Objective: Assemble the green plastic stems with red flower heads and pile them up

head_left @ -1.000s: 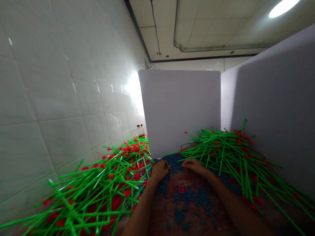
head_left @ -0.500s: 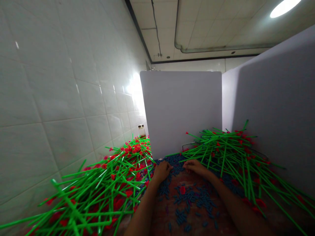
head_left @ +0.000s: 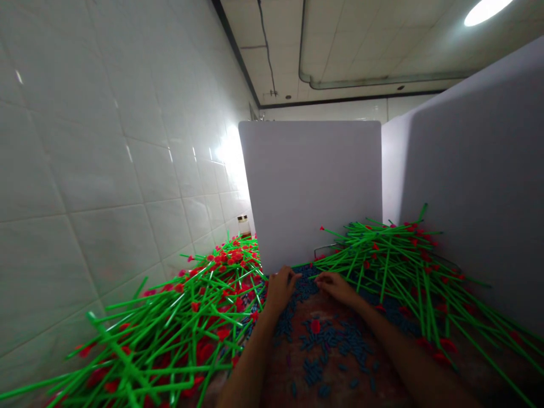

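My left hand [head_left: 281, 288] is over the far end of the table, its fingers bent and their tips drawn together toward the right. Whatever they pinch is too small to make out. Across a narrow gap, my right hand [head_left: 338, 289] has curled fingers closed on a thin green stick [head_left: 312, 277], whose end pokes out to the left. Small blue peg-like pieces [head_left: 305, 289] lie in a layer under and between both hands. More blue pieces [head_left: 335, 340] are scattered nearer to me, with one red flower-shaped piece [head_left: 315, 326] among them.
A large heap of green sticks with red heads [head_left: 170, 340] lies at left beside the tiled wall [head_left: 106, 170]. Another stick pile [head_left: 391, 255] is at right. White panels [head_left: 314, 187] stand behind and to the right. A jar [head_left: 243, 225] stands at the back left.
My left hand has risen slightly, with its fingers reaching farther toward the right hand. The right hand is nearly where it was. The view has shifted slightly.
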### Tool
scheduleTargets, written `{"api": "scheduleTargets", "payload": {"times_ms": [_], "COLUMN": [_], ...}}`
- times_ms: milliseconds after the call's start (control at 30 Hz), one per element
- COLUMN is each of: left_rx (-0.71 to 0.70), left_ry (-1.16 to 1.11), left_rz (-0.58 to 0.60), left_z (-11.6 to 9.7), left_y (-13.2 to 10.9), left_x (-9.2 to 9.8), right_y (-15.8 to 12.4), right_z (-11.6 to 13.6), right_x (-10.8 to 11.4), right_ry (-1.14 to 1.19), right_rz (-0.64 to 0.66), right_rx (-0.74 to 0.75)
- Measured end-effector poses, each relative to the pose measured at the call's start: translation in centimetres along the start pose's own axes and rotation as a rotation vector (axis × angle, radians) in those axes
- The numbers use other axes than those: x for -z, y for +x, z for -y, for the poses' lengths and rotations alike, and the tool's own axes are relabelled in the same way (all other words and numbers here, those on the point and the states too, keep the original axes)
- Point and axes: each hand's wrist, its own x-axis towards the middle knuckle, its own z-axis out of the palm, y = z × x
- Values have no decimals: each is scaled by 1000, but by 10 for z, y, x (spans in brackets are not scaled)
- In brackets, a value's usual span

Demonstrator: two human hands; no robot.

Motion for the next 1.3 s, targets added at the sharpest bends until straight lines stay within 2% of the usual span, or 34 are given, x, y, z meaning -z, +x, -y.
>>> {"api": "scheduleTargets", "payload": {"times_ms": [133,300,367,500,633,700,800,900,967,1033,1100,1167,1300], "left_rx": [52,87,75,17,10,9,60,245,407,525,568,556,476], "left_ry": [-79,-360,-448,-644,-714,-617,-226,220,408,490,498,478,414], "left_rz": [39,-48,-26,119,187,179,14,-156,-181,-131,-48,9,-6], "left_z": [10,24,21,6,-4,-7,-9,-4,3,11,18,22,24], "left_y": [0,5,6,5,2,1,-1,-5,-9,-14,-17,-17,-12], "left_x": [-5,-11,-10,-13,-15,-9,10,28,33,32,28,26,30], "right_y": [-1,11,13,7,-1,-3,-6,-9,-10,-10,-9,-9,-11], "right_z": [12,29,30,26,27,30,34,37,38,39,39,39,42], "right_x": [-5,-16,-22,-29,-23,-17,-11,-10,-11,-12,-13,-13,-13], "right_ry": [-279,-358,-346,-314,-353,-378,-432,-497,-532,-553,-568,-576,-584], "right_rz": [-96,-161,-134,-38,17,14,-18,-39,-29,-6,14,13,1], "right_rx": [166,214,227,266,297,306,292,285,291,296,297,288,279]}}
